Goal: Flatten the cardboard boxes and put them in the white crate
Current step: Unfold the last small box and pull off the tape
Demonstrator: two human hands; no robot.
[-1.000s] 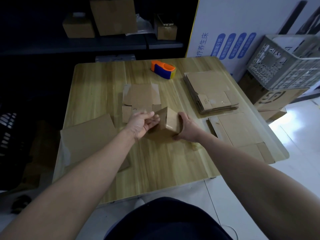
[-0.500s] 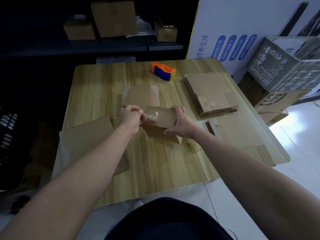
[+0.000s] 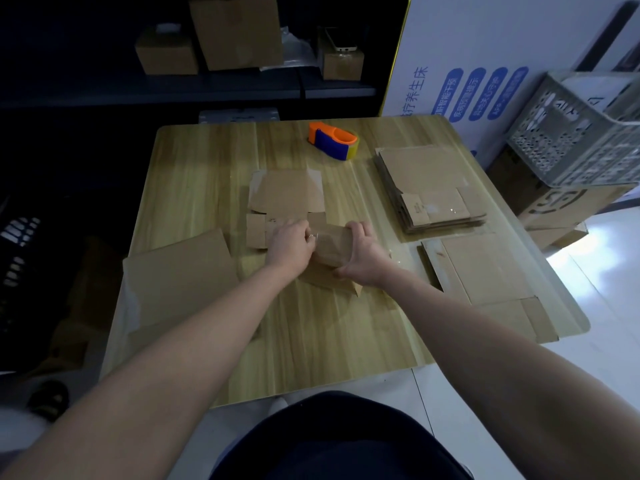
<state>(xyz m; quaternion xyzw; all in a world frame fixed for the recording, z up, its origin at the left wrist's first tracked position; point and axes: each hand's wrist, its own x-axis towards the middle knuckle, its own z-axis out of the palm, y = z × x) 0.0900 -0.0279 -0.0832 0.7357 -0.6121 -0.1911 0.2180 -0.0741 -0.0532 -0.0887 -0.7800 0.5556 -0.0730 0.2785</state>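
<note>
A small brown cardboard box (image 3: 332, 249) stands in the middle of the wooden table (image 3: 207, 188), with clear tape across its top. My right hand (image 3: 362, 256) grips its right end. My left hand (image 3: 289, 245) pinches the tape at its left end. A flattened box (image 3: 285, 195) lies just behind it. A stack of flattened boxes (image 3: 427, 188) sits at the right, and another flat one (image 3: 485, 271) lies nearer the right edge. The white crate (image 3: 575, 147) stands off the table at the far right, on cardboard boxes.
An orange and blue tape dispenser (image 3: 332, 140) sits at the back of the table. A large flat cardboard sheet (image 3: 180, 275) overhangs the table's left edge. Dark shelves with boxes (image 3: 239, 32) stand behind. A white printed board (image 3: 485, 64) leans at the back right.
The box was tilted up between my hands; it now stands on the table with its taped side up. My left hand went from holding its left side to pinching the tape.
</note>
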